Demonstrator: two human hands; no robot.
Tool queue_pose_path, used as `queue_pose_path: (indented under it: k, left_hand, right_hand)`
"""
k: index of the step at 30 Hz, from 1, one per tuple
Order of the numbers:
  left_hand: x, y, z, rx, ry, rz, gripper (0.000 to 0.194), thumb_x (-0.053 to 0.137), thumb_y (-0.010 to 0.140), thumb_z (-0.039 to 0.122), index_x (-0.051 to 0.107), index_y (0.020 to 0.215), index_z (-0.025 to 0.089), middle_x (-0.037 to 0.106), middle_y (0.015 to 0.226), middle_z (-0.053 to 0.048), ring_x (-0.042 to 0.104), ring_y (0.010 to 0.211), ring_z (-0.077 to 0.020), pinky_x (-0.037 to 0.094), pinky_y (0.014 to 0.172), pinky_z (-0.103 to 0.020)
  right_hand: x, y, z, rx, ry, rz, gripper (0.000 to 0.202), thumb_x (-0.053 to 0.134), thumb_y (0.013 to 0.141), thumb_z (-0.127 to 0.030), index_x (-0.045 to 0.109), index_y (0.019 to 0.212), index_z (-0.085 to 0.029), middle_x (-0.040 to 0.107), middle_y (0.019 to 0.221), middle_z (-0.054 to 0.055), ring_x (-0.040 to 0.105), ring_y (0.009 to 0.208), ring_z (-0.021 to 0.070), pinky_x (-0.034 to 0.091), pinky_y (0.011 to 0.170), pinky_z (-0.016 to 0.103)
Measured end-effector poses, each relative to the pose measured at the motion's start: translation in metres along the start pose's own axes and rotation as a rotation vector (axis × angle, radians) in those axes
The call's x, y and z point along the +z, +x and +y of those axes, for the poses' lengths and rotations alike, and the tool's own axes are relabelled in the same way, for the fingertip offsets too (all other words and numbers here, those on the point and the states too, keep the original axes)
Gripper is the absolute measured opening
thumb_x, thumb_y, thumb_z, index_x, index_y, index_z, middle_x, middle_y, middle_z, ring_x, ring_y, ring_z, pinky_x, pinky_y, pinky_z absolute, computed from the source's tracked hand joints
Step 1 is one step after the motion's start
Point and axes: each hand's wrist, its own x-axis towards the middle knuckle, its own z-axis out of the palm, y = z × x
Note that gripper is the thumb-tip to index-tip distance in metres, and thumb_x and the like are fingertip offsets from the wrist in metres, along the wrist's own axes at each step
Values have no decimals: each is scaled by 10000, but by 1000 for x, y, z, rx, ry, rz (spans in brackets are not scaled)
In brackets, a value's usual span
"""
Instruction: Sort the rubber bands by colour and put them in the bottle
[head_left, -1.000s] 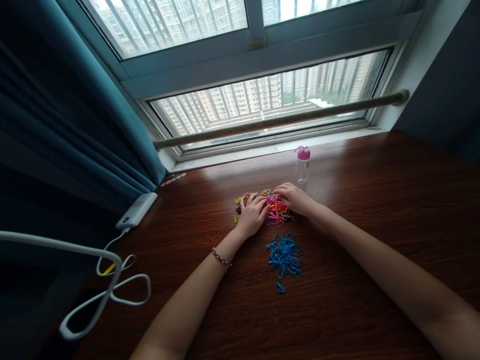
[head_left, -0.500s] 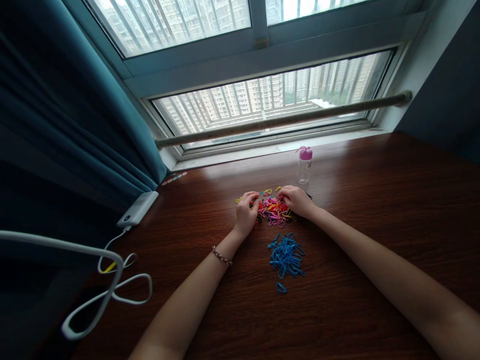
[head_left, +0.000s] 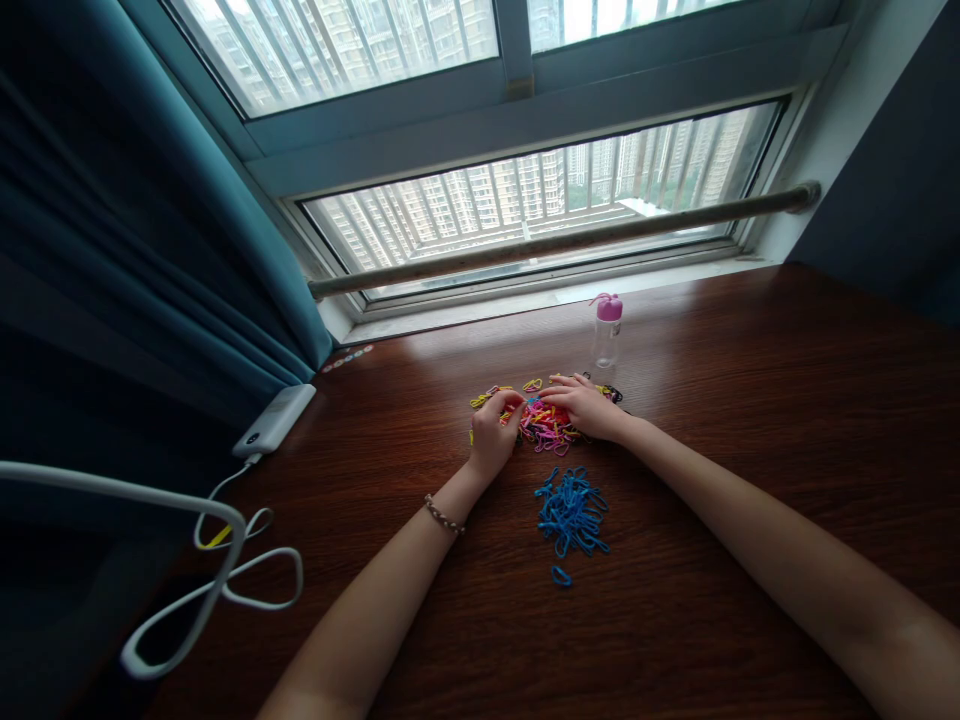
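Observation:
A mixed pile of small bands (head_left: 550,428), pink, red, yellow and black, lies on the dark wooden table (head_left: 675,500). My left hand (head_left: 495,432) is at the pile's left side, thumb and forefinger pinched on a small blue band (head_left: 532,400). Over the pile's right side, my right hand (head_left: 586,407) has its fingers stretched toward the same band, the fingertips close to it; whether they touch it is unclear. Nearer to me lies a pile of blue bands (head_left: 572,512), with a single blue band (head_left: 561,576) just below it.
Behind the pile stands a clear bottle with a pink lid (head_left: 608,330). A white power bank (head_left: 276,420) with a white cable lies at the left by the blue curtain (head_left: 150,200). A metal rail (head_left: 562,241) crosses the window behind the table.
My right hand has moved left toward my left hand, its fingers stretching out over the pile. The small blue band has shifted slightly right and down with my left fingertips.

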Motion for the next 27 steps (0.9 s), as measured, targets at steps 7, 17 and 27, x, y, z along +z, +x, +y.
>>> queue_pose_path:
  k: [7, 17, 27]
  left_hand:
    - [-3, 0, 1, 13, 3, 19, 61, 548, 772, 222, 567, 795, 169, 621, 766, -23, 564, 661, -121, 470, 664, -256]
    - [-7, -12, 19, 234, -182, -437, 210, 513, 720, 139, 571, 920, 158, 632, 773, -55, 578, 656, -140, 468, 594, -248]
    - [-1, -21, 41, 320, -247, -752, 186, 488, 774, 195, 616, 903, 156, 576, 548, 3, 463, 432, -81, 391, 457, -192]
  right_hand:
    - [-3, 1, -2, 0, -11, 74, 441, 438, 733, -45, 607, 1085, -249, 587, 1172, 28, 429, 1138, 216, 248, 983, 445]
    - [-18, 6, 7, 42, 249, 331, 463, 359, 659, -8, 680, 944, -181, 652, 1019, 56, 538, 999, 189, 415, 913, 346]
    - [-45, 2, 4, 422, 1302, 75, 266, 495, 591, -90, 694, 767, -97, 701, 735, 85, 659, 769, 198, 485, 851, 366]
